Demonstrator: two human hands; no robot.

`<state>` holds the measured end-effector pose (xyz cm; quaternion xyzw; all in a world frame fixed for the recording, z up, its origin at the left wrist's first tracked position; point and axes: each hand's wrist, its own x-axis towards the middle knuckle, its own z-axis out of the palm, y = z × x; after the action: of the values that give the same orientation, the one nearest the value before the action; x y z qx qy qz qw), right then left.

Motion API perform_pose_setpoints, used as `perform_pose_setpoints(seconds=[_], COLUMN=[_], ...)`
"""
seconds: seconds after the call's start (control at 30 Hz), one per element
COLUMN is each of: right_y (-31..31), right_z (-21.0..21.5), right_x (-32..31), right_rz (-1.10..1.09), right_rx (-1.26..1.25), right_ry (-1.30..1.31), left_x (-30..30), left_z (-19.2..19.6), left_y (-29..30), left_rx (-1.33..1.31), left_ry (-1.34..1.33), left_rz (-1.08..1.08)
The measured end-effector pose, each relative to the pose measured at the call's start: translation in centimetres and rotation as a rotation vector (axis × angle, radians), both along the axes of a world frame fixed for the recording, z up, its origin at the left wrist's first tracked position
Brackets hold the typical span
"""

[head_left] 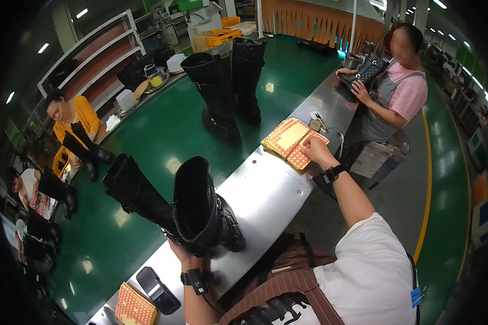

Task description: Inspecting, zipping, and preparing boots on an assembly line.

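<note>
Two tall black boots with buckled straps stand close together before me: one boot (198,203) opens toward me, and the other boot (138,189) leans to its left. Low behind their feet, my left hand (183,254) touches the boots, its fingers mostly hidden. Farther right, my right hand (315,150) rests with bent, closed fingers on a stack of yellow-and-red patterned paper sheets (300,158), at the top sheet. Beside it lies another stack of the same paper (284,135), mostly yellow side up.
A black phone (158,290) and more patterned paper (135,306) lie at the near left on the metal ledge (271,195). Another boot pair (219,92) stands on the green belt (162,135). A co-worker (401,81) at right holds a boot; others sit across at left.
</note>
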<state>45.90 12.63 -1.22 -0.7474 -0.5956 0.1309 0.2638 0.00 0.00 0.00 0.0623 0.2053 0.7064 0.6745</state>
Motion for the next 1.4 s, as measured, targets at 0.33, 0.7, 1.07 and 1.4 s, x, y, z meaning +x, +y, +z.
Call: perform_pose_setpoints(seconds=[0.33,0.7,1.07,1.4], right_y=[1.3,-4.0,-7.1,-7.8], right_z=[-0.8,24.7,30.0,28.9], right_x=[-1.2,-16.7,-29.4,-29.3], right_rz=[0.05,0.768,1.317,1.011], right_rx=[0.038,0.514,0.277,0.698], right_ry=[0.066,0.47,0.282,0.227], left_x=[0.0,-0.7,-0.6,-1.2], left_z=[2.5,0.4,1.4,1.2], left_y=[-0.6,-0.9,-1.0,-1.1], left_rx=[-0.067,-0.064,-0.042,-0.007], left_ry=[-0.008,0.024,-0.005,0.012], left_rz=[0.004,-0.118,-0.133,-0.22])
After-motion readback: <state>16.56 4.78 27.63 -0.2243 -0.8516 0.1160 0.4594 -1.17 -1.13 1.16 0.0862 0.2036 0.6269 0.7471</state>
